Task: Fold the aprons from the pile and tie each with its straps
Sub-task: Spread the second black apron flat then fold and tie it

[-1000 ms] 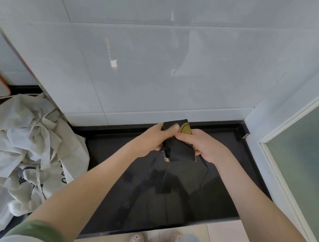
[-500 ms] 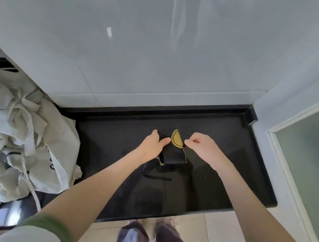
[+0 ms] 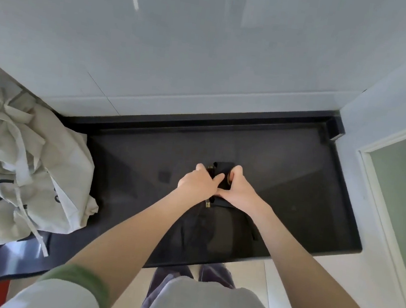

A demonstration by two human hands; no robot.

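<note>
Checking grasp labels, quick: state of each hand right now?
The left hand grips the black apron.
The right hand grips the same apron from the other side.

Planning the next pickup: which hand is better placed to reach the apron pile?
Likely the left hand: the cream apron pile lies on its side of the black counter; the right hand, also gripping the folded black apron, is farther.
</note>
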